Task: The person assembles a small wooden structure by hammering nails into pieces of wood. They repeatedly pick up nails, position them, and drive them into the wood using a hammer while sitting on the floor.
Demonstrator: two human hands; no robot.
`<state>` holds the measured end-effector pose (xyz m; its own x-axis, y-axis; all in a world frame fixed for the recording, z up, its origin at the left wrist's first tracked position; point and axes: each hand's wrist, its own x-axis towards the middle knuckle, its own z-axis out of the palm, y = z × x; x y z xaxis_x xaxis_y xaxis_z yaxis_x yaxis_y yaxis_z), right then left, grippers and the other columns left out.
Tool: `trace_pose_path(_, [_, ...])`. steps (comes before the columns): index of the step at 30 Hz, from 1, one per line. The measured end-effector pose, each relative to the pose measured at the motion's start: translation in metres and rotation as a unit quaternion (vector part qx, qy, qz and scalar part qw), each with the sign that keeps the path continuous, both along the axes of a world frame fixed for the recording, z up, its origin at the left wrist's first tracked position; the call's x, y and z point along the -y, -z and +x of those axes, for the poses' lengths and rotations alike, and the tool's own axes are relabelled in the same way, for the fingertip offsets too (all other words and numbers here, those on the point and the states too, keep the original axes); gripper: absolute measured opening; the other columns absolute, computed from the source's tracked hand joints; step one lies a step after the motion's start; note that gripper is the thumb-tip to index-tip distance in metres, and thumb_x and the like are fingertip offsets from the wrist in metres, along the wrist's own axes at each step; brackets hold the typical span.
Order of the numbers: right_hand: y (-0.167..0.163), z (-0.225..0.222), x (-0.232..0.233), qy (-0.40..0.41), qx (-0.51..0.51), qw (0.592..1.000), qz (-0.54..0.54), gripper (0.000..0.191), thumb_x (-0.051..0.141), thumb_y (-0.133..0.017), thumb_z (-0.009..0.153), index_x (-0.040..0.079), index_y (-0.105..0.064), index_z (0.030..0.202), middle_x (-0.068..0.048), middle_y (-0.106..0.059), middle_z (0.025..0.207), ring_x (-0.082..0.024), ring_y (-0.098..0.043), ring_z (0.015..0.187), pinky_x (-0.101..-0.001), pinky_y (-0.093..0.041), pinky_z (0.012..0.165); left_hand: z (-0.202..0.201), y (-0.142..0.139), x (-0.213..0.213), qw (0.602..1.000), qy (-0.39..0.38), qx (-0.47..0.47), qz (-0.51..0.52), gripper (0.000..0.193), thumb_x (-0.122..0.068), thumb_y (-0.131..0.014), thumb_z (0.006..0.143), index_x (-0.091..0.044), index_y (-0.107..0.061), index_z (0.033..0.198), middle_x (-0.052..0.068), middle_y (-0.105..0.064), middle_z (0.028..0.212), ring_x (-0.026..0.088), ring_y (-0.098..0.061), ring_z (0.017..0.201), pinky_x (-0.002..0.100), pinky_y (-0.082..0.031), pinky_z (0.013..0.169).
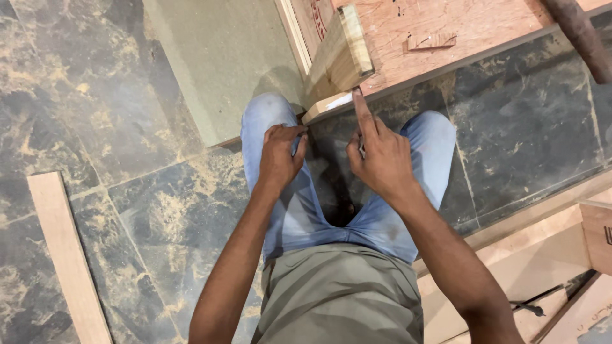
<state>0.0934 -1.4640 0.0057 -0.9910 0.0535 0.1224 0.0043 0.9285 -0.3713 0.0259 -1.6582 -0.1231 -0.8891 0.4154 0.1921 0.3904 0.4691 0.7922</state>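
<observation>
Floor tiles (159, 210) are dark grey marble with tan, sandy blotches all over. Just past the right hand's (377, 156) pointing finger sits a pale yellow-tan wood block (341, 54) on a pinkish-orange plywood sheet (440, 28). Under both hands: faded light-blue jeans (299, 210). Green-grey board (223, 57) beyond the left hand (280, 156).

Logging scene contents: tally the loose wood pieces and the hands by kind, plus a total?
Wooden block standing on the plywood sheet edge: 1, the block.
Plywood sheet: 1, the sheet.
Flat wooden strip on the floor at left: 1, the strip.
Hands: 2, left hand, right hand with index finger pointing at the block.
Total: 5.
</observation>
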Motion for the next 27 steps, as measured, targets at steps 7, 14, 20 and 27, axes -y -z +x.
trace_pose_path(7, [0.008,-0.006,0.030,-0.016,0.018,1.000,0.007,0.092,0.013,-0.070,0.082,0.001,-0.023,0.161,-0.023,-0.068,0.095,-0.041,-0.067,0.069,-0.0524,-0.055,0.063,-0.001,0.004,0.001,1.000,0.008,-0.013,-0.005,0.020,-0.014,-0.069,0.094,-0.004,-0.073,0.111,0.018,-0.074,0.108,0.037,-0.066,0.109,0.048,-0.041,0.111])
trace_pose_path(14, [-0.005,-0.013,0.032,-0.018,0.015,1.000,0.011,0.093,0.011,-0.069,0.082,0.002,-0.023,0.162,-0.021,-0.069,0.091,-0.038,-0.069,0.069,-0.0477,-0.057,0.061,-0.003,-0.003,0.000,1.000,0.002,0.008,-0.008,0.021,-0.013,-0.067,0.095,-0.005,-0.074,0.113,0.017,-0.074,0.109,0.036,-0.066,0.111,0.047,-0.040,0.113])
trace_pose_path(20, [-0.035,-0.015,0.034,-0.053,-0.088,0.992,-0.074,0.067,0.002,-0.070,0.085,0.004,-0.052,0.150,-0.018,-0.072,0.100,-0.030,-0.070,0.072,-0.0413,-0.057,0.064,-0.006,-0.010,-0.003,1.000,0.014,-0.007,-0.001,0.019,-0.013,-0.067,0.094,-0.004,-0.072,0.111,0.016,-0.074,0.107,0.035,-0.067,0.108,0.048,-0.040,0.111])
trace_pose_path(27, [-0.114,-0.112,-0.136,0.030,-0.295,0.949,-0.109,0.043,0.002,-0.065,0.104,0.004,-0.060,0.146,-0.020,-0.049,0.142,-0.029,-0.064,0.127,-0.0354,-0.063,0.090,-0.039,-0.050,-0.006,0.999,-0.009,-0.041,0.007,0.015,-0.016,-0.069,0.095,-0.006,-0.073,0.106,0.016,-0.073,0.101,0.036,-0.066,0.099,0.046,-0.046,0.097])
